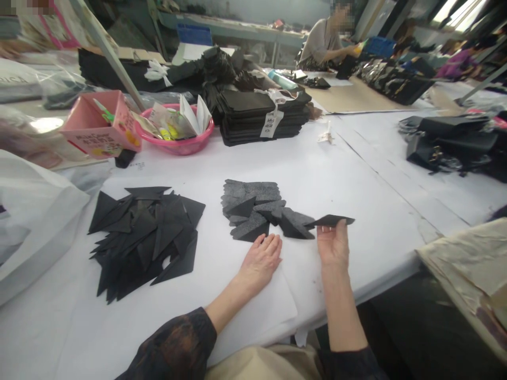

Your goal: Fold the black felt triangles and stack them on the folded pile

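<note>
My right hand (333, 245) is raised slightly at the right, gripping a black pointed piece (335, 219) of flat sheet material between thumb and fingers. Palm down, my left hand (261, 258) lies on a white paper sheet (273, 301), its fingers stretched out and nothing visible in it. Just beyond its fingertips are overlapping grey felt-like pieces (261, 190), with black-faced pieces (295, 227) lying across their near side. A loose heap of black triangular pieces (146, 232) spreads over the white table (356, 179) to the left.
Behind the pieces stand a pink box (99, 126), a pink basin (186, 145) holding papers and a tagged stack of black panels (241, 119). A white plastic bag (31, 211) covers the left edge. Black bags (451, 142) lie right. Another person (322, 45) sits far off.
</note>
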Motion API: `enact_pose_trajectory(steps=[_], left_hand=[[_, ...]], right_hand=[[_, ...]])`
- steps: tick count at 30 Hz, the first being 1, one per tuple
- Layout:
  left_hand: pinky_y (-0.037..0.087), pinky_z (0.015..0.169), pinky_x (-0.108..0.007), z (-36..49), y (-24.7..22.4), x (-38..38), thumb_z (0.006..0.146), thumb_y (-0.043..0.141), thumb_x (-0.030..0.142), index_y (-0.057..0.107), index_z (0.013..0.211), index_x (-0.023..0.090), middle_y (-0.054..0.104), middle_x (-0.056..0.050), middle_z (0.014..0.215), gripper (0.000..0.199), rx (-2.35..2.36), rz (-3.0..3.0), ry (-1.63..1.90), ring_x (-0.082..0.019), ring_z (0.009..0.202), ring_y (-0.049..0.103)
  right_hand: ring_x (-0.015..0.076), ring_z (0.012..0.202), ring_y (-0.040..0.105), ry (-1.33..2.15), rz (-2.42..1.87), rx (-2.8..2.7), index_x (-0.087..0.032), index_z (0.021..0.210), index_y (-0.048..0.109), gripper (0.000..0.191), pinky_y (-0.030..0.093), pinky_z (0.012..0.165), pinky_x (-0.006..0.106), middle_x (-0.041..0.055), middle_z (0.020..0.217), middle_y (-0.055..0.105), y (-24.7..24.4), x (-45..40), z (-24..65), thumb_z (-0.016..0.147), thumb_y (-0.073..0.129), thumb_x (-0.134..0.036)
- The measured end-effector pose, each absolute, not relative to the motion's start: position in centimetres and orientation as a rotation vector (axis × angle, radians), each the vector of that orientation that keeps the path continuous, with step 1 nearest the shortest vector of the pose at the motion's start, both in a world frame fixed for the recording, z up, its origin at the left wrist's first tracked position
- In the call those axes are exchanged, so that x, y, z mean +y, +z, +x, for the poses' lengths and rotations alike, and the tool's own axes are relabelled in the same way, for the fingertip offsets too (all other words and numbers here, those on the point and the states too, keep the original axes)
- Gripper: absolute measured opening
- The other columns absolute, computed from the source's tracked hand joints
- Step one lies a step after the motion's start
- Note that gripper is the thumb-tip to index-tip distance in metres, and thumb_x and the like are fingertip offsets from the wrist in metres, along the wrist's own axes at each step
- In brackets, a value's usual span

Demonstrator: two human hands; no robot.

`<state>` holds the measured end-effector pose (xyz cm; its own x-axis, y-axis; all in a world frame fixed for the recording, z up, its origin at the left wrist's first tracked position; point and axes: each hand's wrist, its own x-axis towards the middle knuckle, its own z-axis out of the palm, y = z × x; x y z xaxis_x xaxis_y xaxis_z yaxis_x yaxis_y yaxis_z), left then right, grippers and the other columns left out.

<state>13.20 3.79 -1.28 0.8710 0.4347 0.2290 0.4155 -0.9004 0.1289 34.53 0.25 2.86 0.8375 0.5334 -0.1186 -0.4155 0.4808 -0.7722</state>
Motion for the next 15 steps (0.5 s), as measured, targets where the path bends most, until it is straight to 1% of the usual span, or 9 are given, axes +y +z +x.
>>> enact_pose_trajectory(steps=[2,6,7,9,11,13,14,15], left_hand=[[0.036,0.110,-0.043,13.4,-1.2,3.8,0.101,0.046,0.025,0.052,0.133,0.009,0.052,-0.014,0.139,0.036,0.671,2.955,0.414,-0.026,0.130,0.047],[0.042,0.105,-0.042,13.6,-0.8,3.7,0.097,0.049,0.016,0.057,0.122,0.009,0.059,-0.014,0.127,0.027,0.699,2.916,0.489,-0.027,0.122,0.053],[0.044,0.104,-0.042,13.6,-0.5,3.7,0.097,0.049,0.014,0.058,0.119,0.010,0.061,-0.014,0.124,0.024,0.714,2.902,0.510,-0.026,0.120,0.055],[0.045,0.103,-0.041,13.5,0.1,3.5,0.096,0.049,0.012,0.058,0.117,0.012,0.061,-0.013,0.122,0.023,0.740,2.881,0.550,-0.026,0.120,0.055],[0.042,0.107,-0.042,13.8,0.8,3.4,0.096,0.049,0.011,0.054,0.124,0.013,0.056,-0.014,0.129,0.028,0.720,2.865,0.610,-0.027,0.128,0.048],[0.041,0.110,-0.042,14.6,1.4,3.2,0.096,0.050,0.012,0.047,0.133,0.015,0.051,-0.014,0.137,0.037,0.651,2.798,0.706,-0.027,0.134,0.043],[0.043,0.107,-0.042,15.1,1.6,3.1,0.096,0.052,0.015,0.043,0.137,0.015,0.050,-0.014,0.137,0.042,0.644,2.720,0.755,-0.028,0.132,0.045],[0.048,0.102,-0.039,15.7,1.7,3.1,0.095,0.056,0.019,0.040,0.139,0.015,0.051,-0.014,0.135,0.047,0.675,2.612,0.793,-0.027,0.127,0.050]], right_hand=[[0.0080,0.081,0.067,0.575,-0.897,-0.134,-0.025,0.086,0.064,0.021,0.055,0.082,0.025,-0.0083,0.084,0.070,3.6,-0.1,35.5,0.077,0.080,-0.035],[0.0143,0.086,0.069,0.678,-0.945,-0.154,-0.022,0.094,0.065,0.029,0.058,0.082,0.034,-0.0021,0.090,0.072,3.8,-0.8,35.5,0.073,0.083,-0.031],[0.0144,0.085,0.069,0.693,-0.959,-0.150,-0.021,0.093,0.065,0.029,0.058,0.081,0.034,-0.0017,0.089,0.073,3.5,-0.9,35.3,0.073,0.083,-0.033],[0.0123,0.078,0.068,0.702,-0.987,-0.128,-0.022,0.088,0.064,0.029,0.058,0.077,0.030,-0.0036,0.084,0.072,2.6,-1.1,34.8,0.072,0.083,-0.035],[0.0104,0.071,0.067,0.710,-1.019,-0.108,-0.021,0.084,0.062,0.031,0.058,0.070,0.026,-0.0053,0.078,0.071,1.7,-1.3,34.3,0.069,0.085,-0.036],[0.0105,0.068,0.066,0.721,-1.053,-0.104,-0.021,0.084,0.061,0.034,0.057,0.066,0.025,-0.0053,0.077,0.070,1.2,-1.5,34.0,0.067,0.086,-0.037],[0.0110,0.069,0.066,0.723,-1.071,-0.108,-0.021,0.085,0.061,0.036,0.057,0.066,0.025,-0.0048,0.079,0.071,1.1,-1.7,33.8,0.066,0.087,-0.038],[0.0116,0.071,0.067,0.723,-1.090,-0.115,-0.021,0.087,0.061,0.037,0.057,0.066,0.026,-0.0040,0.081,0.071,1.1,-1.8,33.6,0.066,0.086,-0.039]])
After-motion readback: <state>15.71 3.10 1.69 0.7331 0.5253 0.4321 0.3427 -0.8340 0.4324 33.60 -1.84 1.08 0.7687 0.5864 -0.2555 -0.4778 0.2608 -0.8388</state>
